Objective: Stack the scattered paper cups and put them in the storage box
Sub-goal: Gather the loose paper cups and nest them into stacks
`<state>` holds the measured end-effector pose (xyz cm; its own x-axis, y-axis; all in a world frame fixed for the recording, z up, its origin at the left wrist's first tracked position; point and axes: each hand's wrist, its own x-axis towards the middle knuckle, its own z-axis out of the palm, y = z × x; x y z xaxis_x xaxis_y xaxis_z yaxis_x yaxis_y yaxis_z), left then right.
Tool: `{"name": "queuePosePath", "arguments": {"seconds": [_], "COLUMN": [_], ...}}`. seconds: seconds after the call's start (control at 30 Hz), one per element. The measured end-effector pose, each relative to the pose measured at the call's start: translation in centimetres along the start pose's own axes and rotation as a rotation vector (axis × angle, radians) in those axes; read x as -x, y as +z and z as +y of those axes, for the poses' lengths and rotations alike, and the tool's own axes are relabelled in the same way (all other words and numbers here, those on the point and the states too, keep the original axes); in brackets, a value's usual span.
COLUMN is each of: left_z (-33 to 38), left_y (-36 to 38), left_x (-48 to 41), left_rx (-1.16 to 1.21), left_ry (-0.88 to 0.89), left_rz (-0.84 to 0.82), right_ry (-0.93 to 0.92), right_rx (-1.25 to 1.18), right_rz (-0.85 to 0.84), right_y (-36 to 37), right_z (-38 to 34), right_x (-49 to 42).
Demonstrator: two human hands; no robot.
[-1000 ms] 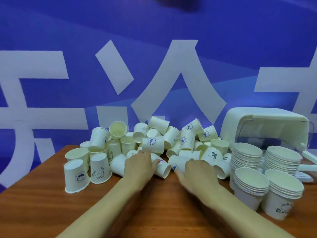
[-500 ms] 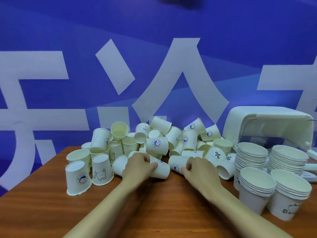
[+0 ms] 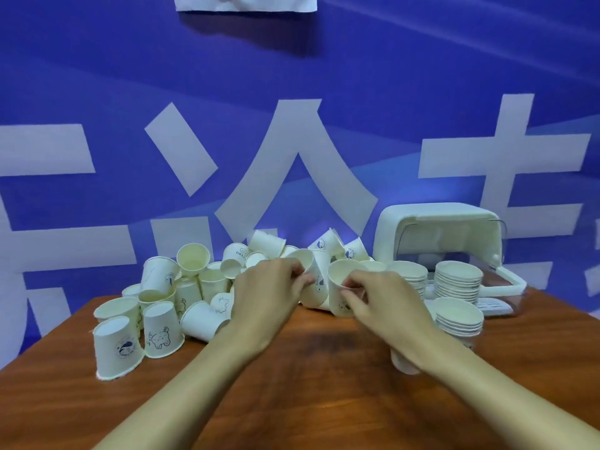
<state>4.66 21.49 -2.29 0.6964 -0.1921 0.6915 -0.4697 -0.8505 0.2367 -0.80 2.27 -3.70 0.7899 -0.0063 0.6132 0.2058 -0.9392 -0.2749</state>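
Blue wall (image 3: 324, 92) with large white characters backs a wooden table (image 3: 292, 394). At far left, the heap of loose paper cups (image 3: 194, 287) lies tumbled. A second ago both hands lay low at the heap's near edge. Now the left hand (image 3: 266, 297) pinches one lifted cup (image 3: 316, 267) and the right hand (image 3: 386, 306) grips a second cup (image 3: 336, 287), mouths up and almost touching. Nesting them looks like the next step. Further right stand finished stacks (image 3: 457, 280), not yet inside the white storage box (image 3: 435, 235) behind them.
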Motion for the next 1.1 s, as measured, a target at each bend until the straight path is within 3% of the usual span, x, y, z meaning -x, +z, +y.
{"name": "queuePosePath", "arguments": {"seconds": [0.17, 0.3, 0.6, 0.8, 0.97, 1.1], "left_z": [5.9, 10.1, 12.3, 12.1, 12.4, 12.8], "left_y": [-0.1, 1.6, 5.0, 7.2, 8.0, 7.9], "left_x": [-0.7, -0.5, 0.4, 0.6, 0.0, -1.3], "left_rx": [0.099, 0.185, 0.086, -0.012, 0.056, 0.058], "left_ry": [0.221, 0.351, 0.522, 0.51, 0.427, 0.43], "left_rz": [0.109, 0.027, -0.112, -0.414, -0.599, -0.718], "right_ry": [0.074, 0.127, 0.067, 0.075, 0.11, 0.148], "right_rx": [-0.112, -0.083, -0.043, 0.063, 0.123, 0.114], "right_rz": [0.182, 0.268, 0.144, 0.017, -0.17, -0.167], "right_y": [-7.5, -11.7, -11.1, -8.9, -5.9, -4.5], "right_z": [3.9, 7.9, 12.2, 13.2, 15.0, 15.9], "right_x": [1.5, 3.7, 6.8, 5.3, 4.9, 5.2]}}
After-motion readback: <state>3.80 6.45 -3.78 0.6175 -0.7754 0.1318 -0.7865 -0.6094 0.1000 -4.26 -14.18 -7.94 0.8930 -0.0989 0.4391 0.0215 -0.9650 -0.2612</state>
